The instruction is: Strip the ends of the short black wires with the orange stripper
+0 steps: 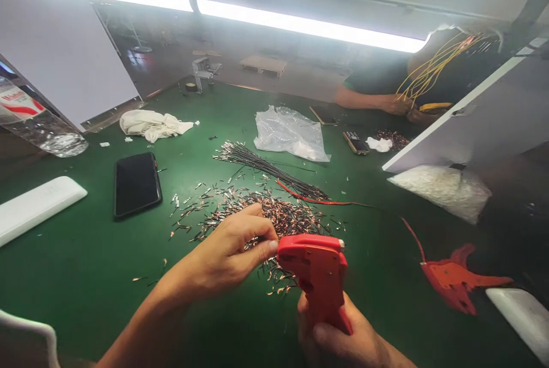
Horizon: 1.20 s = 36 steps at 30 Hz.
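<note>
My right hand point(347, 334) is wrapped round the handle of a red wire stripper point(315, 265), whose head points left. My left hand point(234, 248) is closed in a pinch right at the stripper's nose. What lies between its fingertips is too small to make out. Under and behind both hands spreads a pile of short black wire scraps with copper ends point(283, 214). Beyond the pile lies a bundle of black wires point(270, 171), with a red strip point(317, 200) along its near side.
A phone point(137, 185) and a white case point(38, 208) lie left, near a bottle point(43, 122). Farther back are a white cloth point(154, 125) and plastic bag point(291, 134). At right lies an orange-red tool point(458, 276). Across the table, a co-worker's hands point(398, 105) hold yellow wires point(433, 71).
</note>
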Tool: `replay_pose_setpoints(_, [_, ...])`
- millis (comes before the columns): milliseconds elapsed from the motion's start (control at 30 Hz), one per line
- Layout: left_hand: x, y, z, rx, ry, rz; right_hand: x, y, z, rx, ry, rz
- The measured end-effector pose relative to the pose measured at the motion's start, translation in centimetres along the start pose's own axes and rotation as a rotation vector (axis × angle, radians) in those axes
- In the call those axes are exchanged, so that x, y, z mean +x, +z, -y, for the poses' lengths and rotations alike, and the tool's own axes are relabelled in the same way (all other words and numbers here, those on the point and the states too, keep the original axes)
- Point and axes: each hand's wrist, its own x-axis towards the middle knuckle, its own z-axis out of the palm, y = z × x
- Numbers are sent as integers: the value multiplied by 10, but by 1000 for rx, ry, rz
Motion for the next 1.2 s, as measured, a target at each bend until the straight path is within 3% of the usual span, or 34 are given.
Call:
replay_pose_setpoints(267, [0, -3, 2, -16, 6, 18, -5, -3, 5, -59, 60, -43])
replay_pose_setpoints(633, [0, -5, 20, -100, -110, 45, -11, -1, -2, -68, 112, -177])
replay_pose_setpoints(867, [0, 3, 27, -105, -91, 28, -9, 5, 19, 0, 205, -155])
replay_pose_setpoints(967, [0, 8, 25, -48, -58, -36, -9, 5, 27, 22, 214, -177])
replay_pose_setpoints(1200, [-3, 14, 24, 264, 111, -358, -11, 1, 47, 320, 156, -252])
